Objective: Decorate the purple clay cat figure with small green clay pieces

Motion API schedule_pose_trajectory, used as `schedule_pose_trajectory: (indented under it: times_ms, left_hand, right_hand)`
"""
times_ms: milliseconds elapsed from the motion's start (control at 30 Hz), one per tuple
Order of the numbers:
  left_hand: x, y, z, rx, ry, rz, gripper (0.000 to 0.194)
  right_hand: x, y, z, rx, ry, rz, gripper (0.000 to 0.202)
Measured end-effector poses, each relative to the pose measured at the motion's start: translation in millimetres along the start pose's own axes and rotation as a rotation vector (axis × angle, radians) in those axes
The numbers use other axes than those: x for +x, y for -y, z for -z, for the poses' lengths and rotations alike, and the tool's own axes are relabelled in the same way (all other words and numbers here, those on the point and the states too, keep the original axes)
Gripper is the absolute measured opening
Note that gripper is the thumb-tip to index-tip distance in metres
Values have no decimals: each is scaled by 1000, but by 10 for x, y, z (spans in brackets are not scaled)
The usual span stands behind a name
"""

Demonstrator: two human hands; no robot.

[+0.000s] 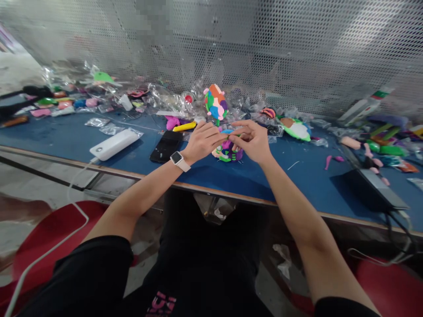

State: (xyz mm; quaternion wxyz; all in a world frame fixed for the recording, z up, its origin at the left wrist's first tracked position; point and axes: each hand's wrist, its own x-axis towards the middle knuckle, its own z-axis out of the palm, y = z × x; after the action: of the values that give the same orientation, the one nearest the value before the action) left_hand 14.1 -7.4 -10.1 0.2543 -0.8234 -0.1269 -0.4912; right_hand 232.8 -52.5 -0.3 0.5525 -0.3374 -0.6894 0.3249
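A many-coloured modelling-clay model (228, 154), with purple, green and pale patches, stands near the table's front edge, partly covered by my hands. My left hand (205, 140), with a watch (177, 157) on its wrist, reaches over its upper left side, fingers pressed together. From the other side comes my right hand (251, 140), thumb and forefinger pinched. The fingertips of both hands meet just above the model; what lies between them is too small to make out. Behind my hands rises a round clay ball (216, 102) patched in orange, green, blue and pink, on a green stem.
Left of my hands lie a black phone (166, 146) and a white power bank (115, 144) with a cable. A yellow clay stick (184, 127) sits behind the phone. Clay pieces and plastic wrappers line the perforated metal panel (280, 48). A dark device (373, 189) stands at right.
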Motion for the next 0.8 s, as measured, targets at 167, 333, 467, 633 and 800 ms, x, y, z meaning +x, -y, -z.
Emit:
schedule_pose_trajectory:
  times_ms: [167, 333, 467, 633, 800]
  left_hand:
    - [4, 2, -2, 22, 5, 15, 17]
    - [-23, 13, -9, -8, 31, 35, 19]
    - [-43, 21, -14, -27, 76, 77, 18]
    - [-53, 22, -21, -4, 92, 81, 22]
    - [-32, 11, -8, -17, 63, 56, 20]
  right_hand:
    - [2, 0, -8, -14, -13, -8, 51]
    - [-3, 3, 6, -30, -17, 2, 49]
    - [-3, 9, -4, -20, 4, -39, 49]
    - [-4, 30, -7, -18, 5, -28, 52]
    - [-10, 33, -9, 6, -2, -25, 49]
